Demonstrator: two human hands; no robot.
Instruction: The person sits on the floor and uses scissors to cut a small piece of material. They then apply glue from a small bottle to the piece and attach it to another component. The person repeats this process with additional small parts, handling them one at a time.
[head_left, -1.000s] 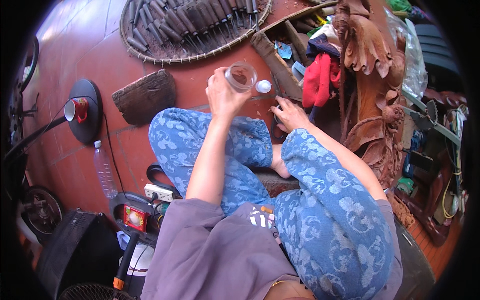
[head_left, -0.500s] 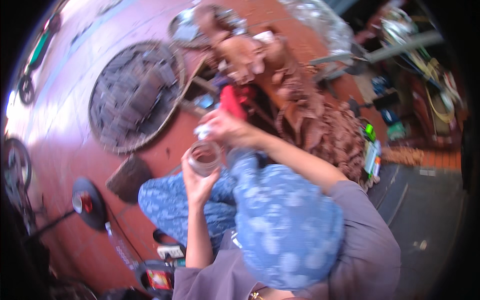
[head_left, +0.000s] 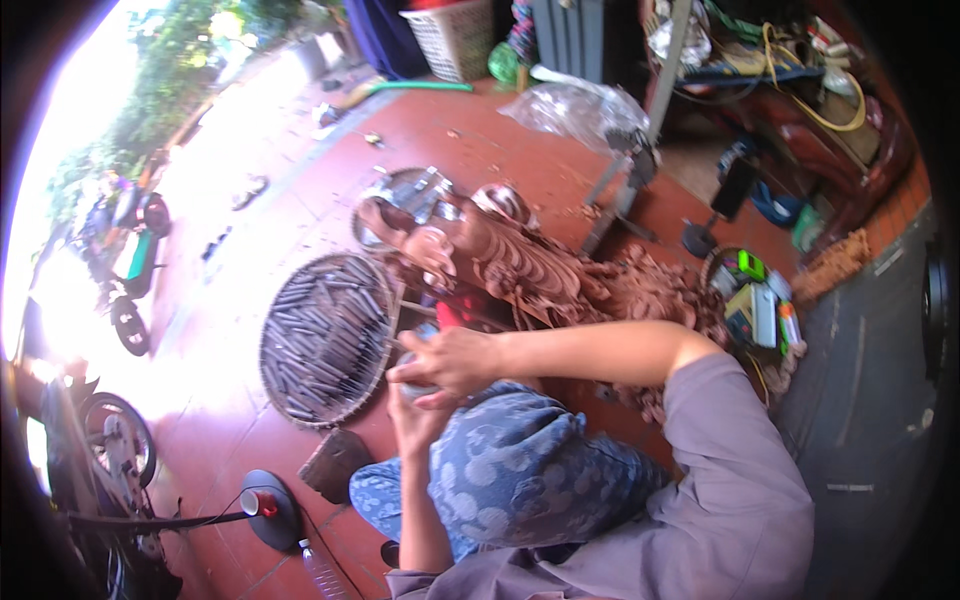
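My left hand (head_left: 412, 418) holds a small clear glass jar (head_left: 417, 388) upright above my lap, its fingers partly hidden. Over the jar's top lies my right hand (head_left: 458, 362), fingers curled and gripping it from above; whether a lid is beneath them cannot be made out. Just beyond my hands stretches a large reddish-brown carved wooden figure (head_left: 545, 275), lying on its side with draped folds and knobbly carving. A bit of red cloth or plastic (head_left: 462, 312) shows between the figure and my right hand.
A round woven tray (head_left: 388, 385) full of dark carving chisels (head_left: 325, 340) lies to the left. Beside it are a stone block (head_left: 335, 466) and a black round base with a red cup (head_left: 262, 503). A small basket of tools (head_left: 755, 305) sits right. Plastic sheeting (head_left: 575, 112) lies beyond the figure.
My right hand has come from beside the jar onto its top, covering the mouth that was open to view. The white thing it held is now hidden. The view has shifted and sharpened.
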